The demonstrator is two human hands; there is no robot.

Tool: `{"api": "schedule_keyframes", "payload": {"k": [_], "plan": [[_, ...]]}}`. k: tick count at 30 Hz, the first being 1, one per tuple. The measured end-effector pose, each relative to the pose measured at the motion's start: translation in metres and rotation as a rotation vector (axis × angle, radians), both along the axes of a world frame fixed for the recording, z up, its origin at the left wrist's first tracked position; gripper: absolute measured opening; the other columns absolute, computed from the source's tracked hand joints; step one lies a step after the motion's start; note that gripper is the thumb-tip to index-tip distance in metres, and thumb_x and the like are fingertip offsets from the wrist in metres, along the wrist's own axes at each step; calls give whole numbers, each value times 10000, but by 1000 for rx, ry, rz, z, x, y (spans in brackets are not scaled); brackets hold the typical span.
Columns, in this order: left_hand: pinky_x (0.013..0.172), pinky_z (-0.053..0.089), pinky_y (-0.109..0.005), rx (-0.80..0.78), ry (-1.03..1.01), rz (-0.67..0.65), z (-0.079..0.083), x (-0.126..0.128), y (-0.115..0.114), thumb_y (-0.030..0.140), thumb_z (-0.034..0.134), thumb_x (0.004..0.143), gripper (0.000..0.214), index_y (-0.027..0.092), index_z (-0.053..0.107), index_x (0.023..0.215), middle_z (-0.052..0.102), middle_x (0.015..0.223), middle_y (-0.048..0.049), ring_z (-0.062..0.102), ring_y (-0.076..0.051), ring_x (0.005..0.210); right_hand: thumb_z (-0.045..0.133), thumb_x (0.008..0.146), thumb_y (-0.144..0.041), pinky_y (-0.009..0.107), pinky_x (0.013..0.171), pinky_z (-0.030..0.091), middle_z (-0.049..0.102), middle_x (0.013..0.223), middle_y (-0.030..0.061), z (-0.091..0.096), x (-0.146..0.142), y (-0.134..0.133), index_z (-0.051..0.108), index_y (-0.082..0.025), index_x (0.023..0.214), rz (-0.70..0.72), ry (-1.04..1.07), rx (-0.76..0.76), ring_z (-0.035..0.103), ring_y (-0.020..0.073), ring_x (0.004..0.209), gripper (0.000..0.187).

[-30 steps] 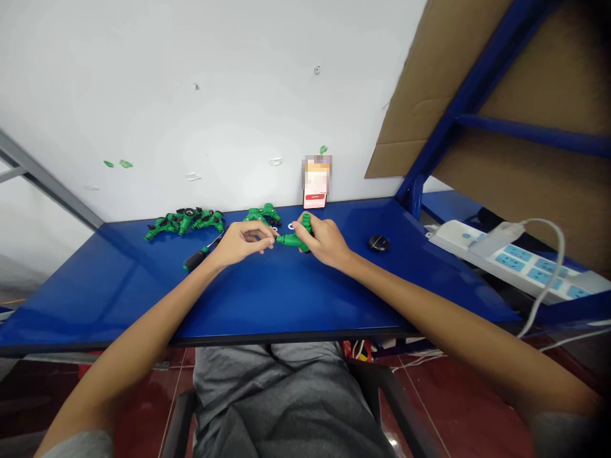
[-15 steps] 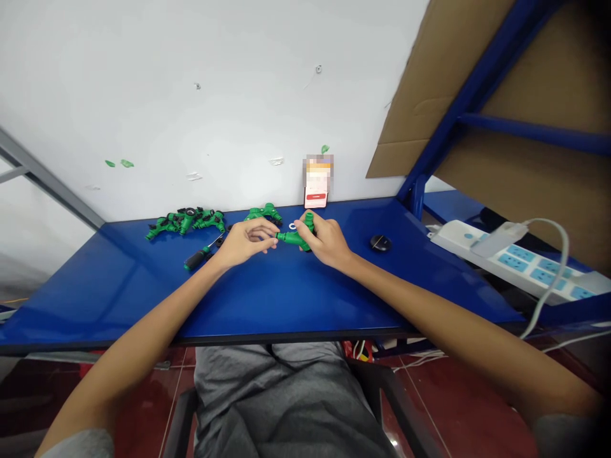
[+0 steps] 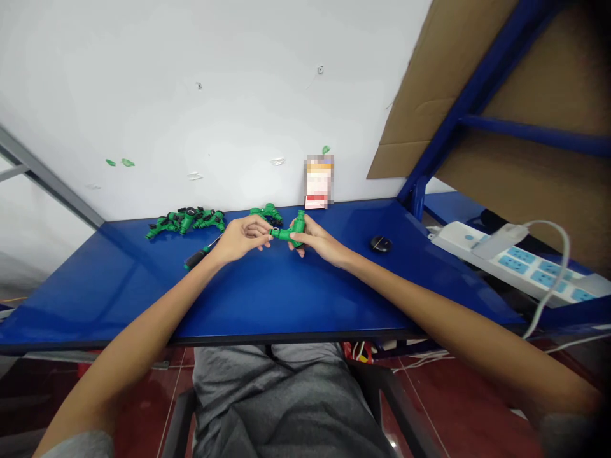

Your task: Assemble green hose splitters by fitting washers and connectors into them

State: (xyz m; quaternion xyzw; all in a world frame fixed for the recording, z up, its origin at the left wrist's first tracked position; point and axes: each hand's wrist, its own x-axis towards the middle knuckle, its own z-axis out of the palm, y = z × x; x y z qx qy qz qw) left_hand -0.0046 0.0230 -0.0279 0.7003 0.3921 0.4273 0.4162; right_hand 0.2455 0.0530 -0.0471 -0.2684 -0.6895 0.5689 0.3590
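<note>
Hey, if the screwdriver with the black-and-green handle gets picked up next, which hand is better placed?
Probably the left hand: the black-and-green-handled screwdriver lies close to it, just beyond the wrist. The right hand is farther away and grips the angled green plastic fitting.

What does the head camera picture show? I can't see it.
A person's right hand holds a green fitting, left hand at its end, above a blue table. More green fittings and a screwdriver lie farther left; a phone leans on the wall.
</note>
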Motion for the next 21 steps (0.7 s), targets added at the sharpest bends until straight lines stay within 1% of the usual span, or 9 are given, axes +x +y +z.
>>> {"api": "schedule_keyframes", "payload": {"k": [3, 5, 7, 9, 10, 13, 16, 19, 21], "plan": [[618, 620, -269, 1, 72, 0, 3, -7, 2, 377, 876, 832, 384, 144, 700, 1082, 799, 899, -85, 790, -198, 749, 786, 901, -624, 302, 557, 500, 675, 769, -58, -1, -1, 2, 432, -273, 1118, -55, 31, 54, 587, 150, 588, 544], [624, 598, -261, 95, 169, 63, 5, -15, 4, 376, 838, 872, 395, 164, 687, 1169, 810, 975, -86, 781, -182, 735, 762, 919, -641, 311, 576, 515, 662, 783, -66, 1, 1, 3, 412, -286, 1141, -103, 70, 64, 587, 149, 592, 546], [659, 580, -262, 226, 291, 161, 8, -25, 7, 372, 775, 932, 347, 184, 692, 1211, 813, 983, -67, 754, -158, 683, 751, 920, -657, 318, 588, 524, 651, 791, -69, 5, 5, 6, 402, -300, 1130, -158, 102, 71, 584, 149, 591, 541], [698, 564, -273, 334, 424, 228, 9, -34, 11, 354, 701, 981, 238, 192, 737, 1152, 808, 918, -47, 730, -162, 663, 741, 922, -663, 315, 588, 520, 635, 773, -70, 10, 11, 9, 427, -306, 1138, -201, 107, 83, 573, 148, 582, 523], [715, 557, -279, 374, 495, 231, 9, -37, 12, 331, 676, 987, 199, 196, 761, 1107, 810, 913, -47, 728, -174, 684, 736, 928, -656, 309, 586, 513, 626, 758, -70, 12, 13, 11, 451, -304, 1153, -218, 102, 91, 567, 146, 578, 505], [765, 545, -294, 430, 675, 111, 5, -38, 14, 258, 645, 974, 197, 207, 808, 1072, 820, 1015, -61, 733, -201, 784, 738, 933, -617, 296, 566, 489, 616, 732, -59, 16, 17, 12, 531, -287, 1218, -255, 65, 128, 553, 145, 579, 483], [822, 551, -310, 455, 792, -6, -2, -31, 12, 237, 626, 989, 270, 235, 814, 1183, 797, 1123, -74, 742, -225, 907, 750, 926, -583, 295, 558, 489, 618, 734, -40, 16, 15, 9, 603, -261, 1249, -255, -12, 175, 563, 156, 607, 479], [862, 558, -314, 498, 876, -9, -10, -22, 13, 262, 591, 1037, 285, 265, 806, 1225, 770, 1169, -82, 732, -249, 1044, 719, 953, -542, 295, 568, 497, 618, 742, -27, 14, 10, 4, 651, -244, 1267, -234, -91, 214, 581, 163, 634, 439], [864, 558, -308, 510, 900, 18, -14, -17, 15, 275, 574, 1060, 270, 269, 808, 1194, 765, 1164, -78, 727, -246, 1065, 689, 974, -516, 295, 578, 497, 625, 751, -23, 12, 6, 0, 652, -236, 1304, -226, -130, 236, 592, 165, 644, 435]]}}
